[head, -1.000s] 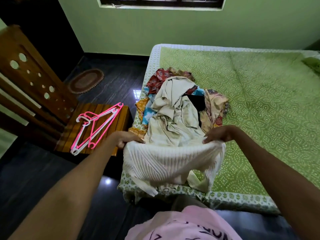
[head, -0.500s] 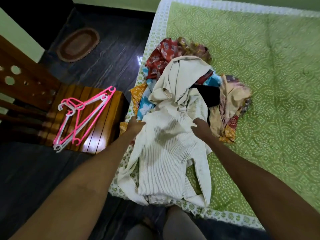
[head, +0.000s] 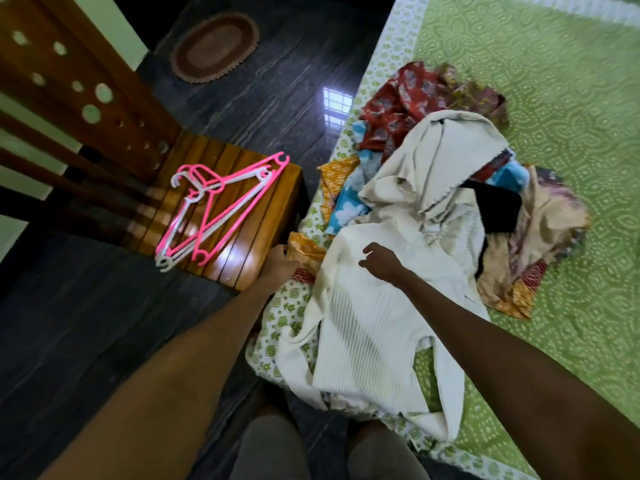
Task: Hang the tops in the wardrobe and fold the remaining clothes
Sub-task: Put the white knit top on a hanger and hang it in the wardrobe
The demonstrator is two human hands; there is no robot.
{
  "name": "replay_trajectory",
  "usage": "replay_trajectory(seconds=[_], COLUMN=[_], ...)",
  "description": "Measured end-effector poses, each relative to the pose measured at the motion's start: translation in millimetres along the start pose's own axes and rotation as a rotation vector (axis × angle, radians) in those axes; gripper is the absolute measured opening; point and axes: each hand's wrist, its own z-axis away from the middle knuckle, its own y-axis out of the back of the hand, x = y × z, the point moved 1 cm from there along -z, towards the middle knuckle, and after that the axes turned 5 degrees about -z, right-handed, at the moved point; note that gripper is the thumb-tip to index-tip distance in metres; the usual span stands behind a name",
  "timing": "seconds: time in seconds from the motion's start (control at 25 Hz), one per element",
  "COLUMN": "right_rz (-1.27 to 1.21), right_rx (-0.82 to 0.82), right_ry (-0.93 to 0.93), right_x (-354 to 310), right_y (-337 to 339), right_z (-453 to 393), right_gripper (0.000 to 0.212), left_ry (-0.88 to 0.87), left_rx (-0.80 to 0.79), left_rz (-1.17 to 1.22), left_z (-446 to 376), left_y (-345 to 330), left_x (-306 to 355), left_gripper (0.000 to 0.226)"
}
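A white ribbed top lies spread flat on the near left corner of the green bed, its sleeves hanging over the edge. Behind it sits a pile of clothes: cream, red print, blue floral, orange and black pieces. My right hand hovers over the top's upper part, fingers loosely curled and holding nothing. My left hand is off the top, at the bed's edge beside an orange garment, between the bed and the chair. Pink and white hangers lie on the wooden chair seat.
The wooden chair's back rises at the left. A dark glossy floor lies between chair and bed, with an oval brown mat farther back. My legs stand at the bed's near edge.
The white top went from held up by both hands to lying flat on the bed. Both hands have let go of it, and the left hand has shifted left toward the chair.
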Motion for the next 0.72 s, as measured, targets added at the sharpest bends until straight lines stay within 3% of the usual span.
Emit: replay_trajectory(seconds=[0.28,0.4,0.52,0.64,0.72], right_rz=[0.056,0.031,-0.186,-0.497,-0.669], right_rx=[-0.106,-0.192,-0.146,-0.109,-0.118], right_ry=[0.061,0.055,-0.104,-0.346,-0.451], right_x=[-143.0,-192.1,-219.4,-230.3,-235.8], right_y=[-94.9,-141.0,-182.4,-214.8,-229.7], right_z=[-60.8,-94.5,-122.5,-143.0,-154.5], right_gripper=[0.032,0.028,0.008,0.024,0.019], left_ry=[0.028,0.020,0.039,0.076,0.091], left_rx=[0.177,0.233,0.214,0.153,0.125], left_rz=[0.052,0.013,0.049,0.061,0.090], left_z=[-64.9,-106.8,-144.8,-180.9,-201.1], left_y=[106.6,142.6,164.0,168.2,167.5], left_x=[-76.3,-105.6,-117.3,-121.0,-123.6], left_gripper=[0.050,0.056,0.069,0.073,0.070])
